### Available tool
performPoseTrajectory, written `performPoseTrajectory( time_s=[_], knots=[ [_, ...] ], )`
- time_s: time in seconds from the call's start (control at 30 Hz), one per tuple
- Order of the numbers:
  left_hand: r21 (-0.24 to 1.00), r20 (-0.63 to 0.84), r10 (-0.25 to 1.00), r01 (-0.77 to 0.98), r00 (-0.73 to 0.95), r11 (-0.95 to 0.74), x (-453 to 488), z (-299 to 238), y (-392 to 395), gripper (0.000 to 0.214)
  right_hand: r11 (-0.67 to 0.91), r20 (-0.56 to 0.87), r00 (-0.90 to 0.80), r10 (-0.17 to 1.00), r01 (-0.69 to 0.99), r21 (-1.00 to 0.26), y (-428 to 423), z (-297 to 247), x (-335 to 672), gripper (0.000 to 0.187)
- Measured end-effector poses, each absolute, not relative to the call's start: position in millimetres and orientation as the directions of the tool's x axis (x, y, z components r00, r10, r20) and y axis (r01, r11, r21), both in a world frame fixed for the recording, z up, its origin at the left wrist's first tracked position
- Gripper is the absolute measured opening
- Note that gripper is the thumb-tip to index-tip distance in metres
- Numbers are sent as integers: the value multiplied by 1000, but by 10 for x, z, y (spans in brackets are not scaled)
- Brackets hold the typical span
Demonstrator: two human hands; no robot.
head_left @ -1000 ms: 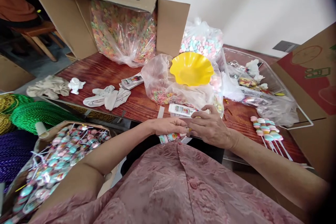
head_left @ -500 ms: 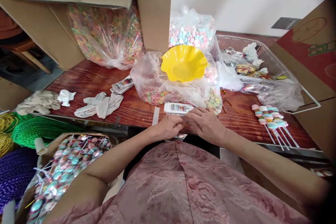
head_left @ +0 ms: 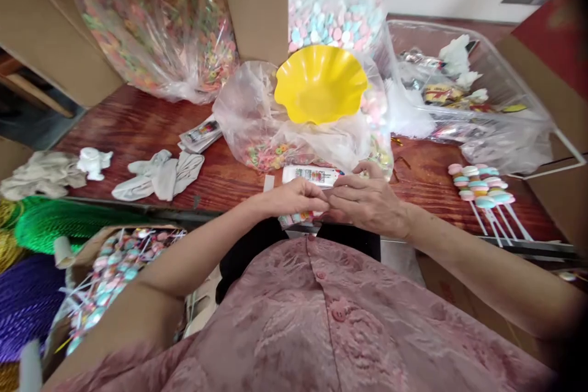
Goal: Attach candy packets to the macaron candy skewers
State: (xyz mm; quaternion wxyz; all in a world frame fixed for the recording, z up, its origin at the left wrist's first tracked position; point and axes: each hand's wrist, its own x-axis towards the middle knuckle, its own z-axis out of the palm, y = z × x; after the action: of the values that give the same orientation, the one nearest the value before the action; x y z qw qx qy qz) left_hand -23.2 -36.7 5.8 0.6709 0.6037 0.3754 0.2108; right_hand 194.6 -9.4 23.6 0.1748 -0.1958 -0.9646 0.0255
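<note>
My left hand is closed at the table's front edge, thumb against bent fingers. Out from under it shows a wrapped candy in clear plastic, with pink and other coloured pieces. My right hand meets it from the right, fingers curled together at the left fingertips. What lies between the right fingers is hidden. Just beyond both hands lies a flat white printed packet. Behind that, a yellow wavy-edged bowl rests on a clear bag of ring candies.
Marshmallow-like candy skewers lie at right, before a clear plastic bin. Gloves, a small white figure and more packets lie at left. Below left stands a box of wrapped skewers. Large candy bags stand behind.
My view has tipped down and closer. My hands have shifted slightly, and the wrapped candy shows more under the left hand. The right fingers are more curled than before.
</note>
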Motion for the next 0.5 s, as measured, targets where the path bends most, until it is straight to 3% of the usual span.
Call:
performPoseTrajectory(
  time_s=[0.07,0.13,0.23,0.37,0.43,0.5],
  knots=[
    [927,-96,810,347,579,-139,-197,48,-412,21,917,236,-886,400,388,-98,-123,185,1930,21],
    [782,40,830,500,556,-372,-158,4,-476,24,863,148,-853,501,478,-164,-168,112,1901,21],
    [648,135,817,574,561,-501,-119,-85,-542,25,753,76,-781,620,565,-338,-209,15,1878,20],
    [788,170,874,469,456,-398,-133,-140,-544,28,669,337,-608,719,474,-573,-81,-67,2148,15],
    [914,112,939,337,325,-226,-165,-140,-537,26,543,423,-341,840,545,-639,69,-128,2473,22],
    [987,-26,984,161,177,-3,-198,-137,-541,21,299,371,-60,927,716,-631,229,-225,2850,25]
  ],
)
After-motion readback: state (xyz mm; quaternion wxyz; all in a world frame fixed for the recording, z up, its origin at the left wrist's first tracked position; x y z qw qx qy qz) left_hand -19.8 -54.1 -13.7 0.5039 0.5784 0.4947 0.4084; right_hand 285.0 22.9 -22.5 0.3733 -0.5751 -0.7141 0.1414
